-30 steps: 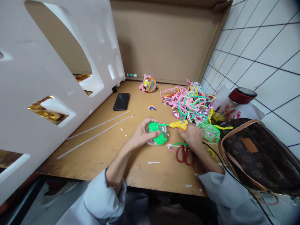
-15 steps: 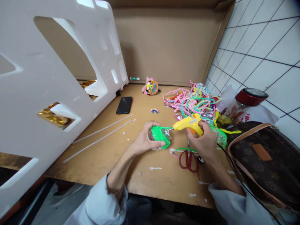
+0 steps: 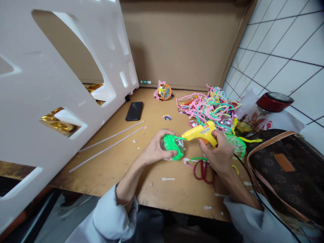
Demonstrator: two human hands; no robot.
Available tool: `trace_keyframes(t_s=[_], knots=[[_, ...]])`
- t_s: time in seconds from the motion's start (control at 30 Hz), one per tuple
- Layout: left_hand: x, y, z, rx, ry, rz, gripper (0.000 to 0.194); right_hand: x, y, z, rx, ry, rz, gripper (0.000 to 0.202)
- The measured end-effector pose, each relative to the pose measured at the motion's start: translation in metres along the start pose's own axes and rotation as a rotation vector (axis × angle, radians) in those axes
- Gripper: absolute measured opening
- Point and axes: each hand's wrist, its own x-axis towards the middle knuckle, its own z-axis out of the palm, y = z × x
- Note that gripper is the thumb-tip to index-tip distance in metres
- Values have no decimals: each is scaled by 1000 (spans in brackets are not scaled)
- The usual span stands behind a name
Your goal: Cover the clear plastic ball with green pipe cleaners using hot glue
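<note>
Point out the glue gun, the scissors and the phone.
Glue gun (image 3: 203, 132): head view, on its yellow body.
Scissors (image 3: 203, 170): head view, on the red handles.
Phone (image 3: 134, 111): head view, on its black upper face.

"Where could a hand pass around the green-and-clear ball?"

"Beyond it, past a small rainbow piece — or on its near side, above a flat white scrap."

"And sideways?"

"Left of it, the left hand blocks. Right of it, the glue gun, then the bag well apart — plus scissors at the ball's near right, tangled stems at its far right."
</note>
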Motion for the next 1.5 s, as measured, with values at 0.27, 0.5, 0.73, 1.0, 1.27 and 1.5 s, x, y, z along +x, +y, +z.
trace_keyframes(t_s=[0.27, 0.5, 0.73, 1.0, 1.27, 1.5], knots=[[0, 1, 0, -16, -14, -15, 59, 1, -5, -6, 4, -67, 45, 30], [0, -2, 0, -20, -22, -24, 61, 1, -4, -6, 6, -59, 27, 27], [0, -2, 0, -16, -16, -6, 61, 2, -5, -8, 17, -61, 0, 25], [0, -1, 0, -11, -9, -4, 58, 3, -6, -10, 23, -68, -9, 23], [0, 0, -1, 22, -21, 12, 58, 3, -5, -10, 17, -63, -20, 23], [1, -2, -1, 10, -18, 22, 58, 2, -3, -11, 16, -72, -25, 20]])
